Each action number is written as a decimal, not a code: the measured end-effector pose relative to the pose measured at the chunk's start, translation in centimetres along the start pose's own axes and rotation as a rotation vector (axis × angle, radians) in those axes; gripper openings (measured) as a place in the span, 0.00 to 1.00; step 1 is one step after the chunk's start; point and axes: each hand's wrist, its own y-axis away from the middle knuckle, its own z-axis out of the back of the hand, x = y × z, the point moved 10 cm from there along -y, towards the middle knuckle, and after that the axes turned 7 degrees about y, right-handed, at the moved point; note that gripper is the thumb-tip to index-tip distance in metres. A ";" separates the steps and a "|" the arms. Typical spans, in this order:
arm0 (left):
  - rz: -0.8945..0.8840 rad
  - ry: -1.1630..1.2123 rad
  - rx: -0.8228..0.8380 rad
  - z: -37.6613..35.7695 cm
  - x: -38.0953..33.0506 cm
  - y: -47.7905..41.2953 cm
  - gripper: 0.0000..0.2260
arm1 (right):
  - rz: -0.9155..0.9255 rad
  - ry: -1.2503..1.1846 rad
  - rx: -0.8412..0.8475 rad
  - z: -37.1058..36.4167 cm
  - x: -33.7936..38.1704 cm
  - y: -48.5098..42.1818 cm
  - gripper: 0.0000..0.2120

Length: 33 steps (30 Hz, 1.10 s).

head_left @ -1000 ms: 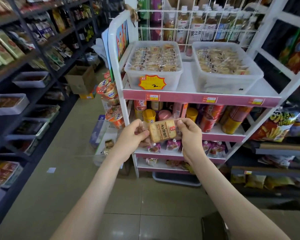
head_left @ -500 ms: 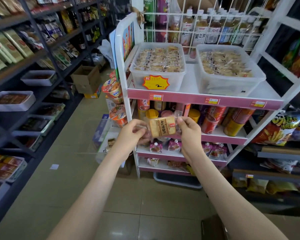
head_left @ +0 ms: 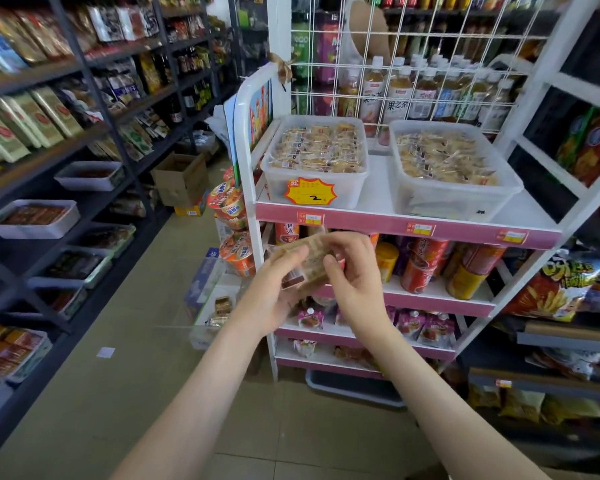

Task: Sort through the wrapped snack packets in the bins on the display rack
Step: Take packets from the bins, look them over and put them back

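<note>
Display rack [head_left: 406, 230], white and pink; top shelf carries left bin [head_left: 347, 194] and right bin [head_left: 454, 200], side by side, both full of wrapped packets. Left hand [head_left: 274, 299] and right hand [head_left: 357, 282], before the second shelf: each pinches one snack packet [head_left: 309, 261], held below the bins. Packet: face-on a moment ago, now tilted and blurred, probably turned for inspection; not yet sorted.

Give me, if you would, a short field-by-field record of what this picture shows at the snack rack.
left hand: grips snack packet
right hand: pinches the same packet
packet position: held before the display rack, outside both bins
left bin: holds wrapped packets, yellow price tag on front
right bin: holds wrapped packets
</note>
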 end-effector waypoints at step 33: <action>-0.601 -1.774 -0.159 -7.1 -16.2 -19.3 0.25 | -0.210 0.171 0.125 2.9 -9.7 -27.5 0.09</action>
